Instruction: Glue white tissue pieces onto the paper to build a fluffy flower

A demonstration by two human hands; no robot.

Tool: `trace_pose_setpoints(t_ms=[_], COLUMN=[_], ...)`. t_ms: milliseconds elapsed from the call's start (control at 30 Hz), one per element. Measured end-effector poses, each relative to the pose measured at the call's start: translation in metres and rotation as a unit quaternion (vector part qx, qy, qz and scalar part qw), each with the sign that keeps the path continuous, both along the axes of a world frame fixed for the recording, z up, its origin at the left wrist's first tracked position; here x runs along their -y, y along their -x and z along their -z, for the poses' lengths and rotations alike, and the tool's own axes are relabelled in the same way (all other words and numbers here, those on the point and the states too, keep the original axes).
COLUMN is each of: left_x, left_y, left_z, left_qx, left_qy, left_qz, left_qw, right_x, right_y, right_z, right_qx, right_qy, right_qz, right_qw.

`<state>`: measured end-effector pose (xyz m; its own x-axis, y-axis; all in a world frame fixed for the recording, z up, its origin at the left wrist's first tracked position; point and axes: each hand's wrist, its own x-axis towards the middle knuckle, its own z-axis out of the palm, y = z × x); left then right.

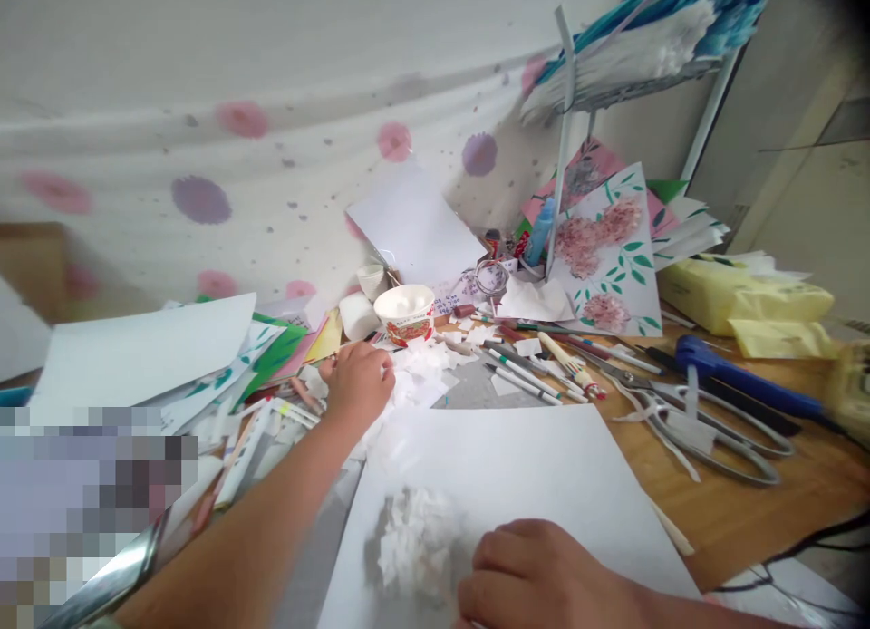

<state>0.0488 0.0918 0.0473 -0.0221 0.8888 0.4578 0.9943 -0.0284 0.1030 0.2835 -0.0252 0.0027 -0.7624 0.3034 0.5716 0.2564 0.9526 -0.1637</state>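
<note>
My left hand (360,381) reaches over a heap of torn white paper pieces (422,364) near the back of the table. Its fingers curl downward, and whatever they may grip is hidden. A white sheet (530,457) lies in front of me, bearing a raised cluster of white paper bits (418,540). Just right of that cluster, my right hand (526,575) rests low over the sheet with bent fingers. Its fingertips are out of sight, so I cannot make out what is in them.
Behind the scraps stands a paper bowl (406,314). To the right lie pens (525,380), large scissors (713,430) and a blue glue gun (744,375). A flower picture (607,257) leans at the back, beside a yellow tissue pack (744,298). White card (146,348) is stacked at left.
</note>
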Motion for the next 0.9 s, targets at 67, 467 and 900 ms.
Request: trace_pose_setpoints(t_ms=[67, 467, 900], left_x=[0.010, 0.079, 0.117], left_y=[0.003, 0.006, -0.016], left_z=[-0.003, 0.008, 0.001], left_qx=[0.018, 0.151, 0.078], left_qy=[0.007, 0.091, 0.111], left_qz=[0.010, 0.139, 0.346], left_qw=[1.000, 0.974, 0.928], right_x=[0.002, 0.007, 0.001], right_y=[-0.002, -0.006, -0.016], right_z=[-0.005, -0.026, -0.031], right_qx=[0.018, 0.026, 0.061], right_qy=[-0.011, -0.002, 0.012], right_qz=[-0.006, -0.043, -0.091], right_qw=[1.000, 0.999, 0.994])
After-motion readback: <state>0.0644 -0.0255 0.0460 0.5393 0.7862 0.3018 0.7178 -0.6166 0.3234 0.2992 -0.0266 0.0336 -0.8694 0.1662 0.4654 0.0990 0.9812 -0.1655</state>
